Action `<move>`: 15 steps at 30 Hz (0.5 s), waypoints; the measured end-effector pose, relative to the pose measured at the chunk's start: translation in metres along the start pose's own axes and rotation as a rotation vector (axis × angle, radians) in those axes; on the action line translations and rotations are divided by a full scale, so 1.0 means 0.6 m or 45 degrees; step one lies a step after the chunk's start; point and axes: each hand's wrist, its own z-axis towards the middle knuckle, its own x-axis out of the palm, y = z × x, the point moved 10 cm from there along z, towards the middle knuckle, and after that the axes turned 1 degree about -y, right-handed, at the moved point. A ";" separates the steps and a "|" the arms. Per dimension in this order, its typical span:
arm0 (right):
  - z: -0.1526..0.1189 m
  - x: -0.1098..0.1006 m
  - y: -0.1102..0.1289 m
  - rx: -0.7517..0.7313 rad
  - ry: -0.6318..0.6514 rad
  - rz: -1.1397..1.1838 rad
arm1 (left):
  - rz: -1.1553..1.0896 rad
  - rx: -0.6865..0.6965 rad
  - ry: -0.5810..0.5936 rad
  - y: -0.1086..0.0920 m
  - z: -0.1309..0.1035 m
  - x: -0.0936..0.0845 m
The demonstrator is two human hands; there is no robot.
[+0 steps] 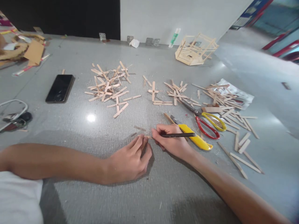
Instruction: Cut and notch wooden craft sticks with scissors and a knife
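My right hand (pixel 171 140) is closed round a black pen (pixel 179 135), its tip pointing left. Just left of it, my left hand (pixel 130 160) pinches small wooden sticks, mostly hidden by its fingers; a pale stick end (pixel 149 137) shows between the two hands. Thin dark slivers (pixel 140 128) lie on the grey table (pixel 93 205) beyond the fingertips. Behind my right wrist lies a yellow cutter (pixel 196 137), next to scissors (pixel 207 127) with one red and one yellow handle.
Piles of wooden sticks (pixel 107 87) lie across the middle and on the right (pixel 233 109). A phone (pixel 60 88) and a white cable (pixel 21 104) are at left. A wooden frame model (pixel 191 57) stands at the back right. Cardboard scraps (pixel 34 52) lie far left.
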 end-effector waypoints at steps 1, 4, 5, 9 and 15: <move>0.000 0.000 -0.001 0.004 0.002 0.003 | 0.007 0.005 -0.002 0.000 0.000 0.000; 0.001 0.002 -0.005 0.025 0.002 0.021 | 0.018 0.011 -0.015 -0.002 0.000 -0.003; 0.001 0.002 -0.006 0.032 0.003 0.028 | 0.016 0.010 -0.020 -0.002 0.000 -0.004; 0.001 0.000 -0.003 0.021 -0.003 0.009 | 0.006 0.007 -0.020 -0.002 -0.001 -0.005; -0.001 -0.001 -0.005 0.055 0.005 0.013 | 0.008 0.011 -0.023 -0.003 -0.001 -0.003</move>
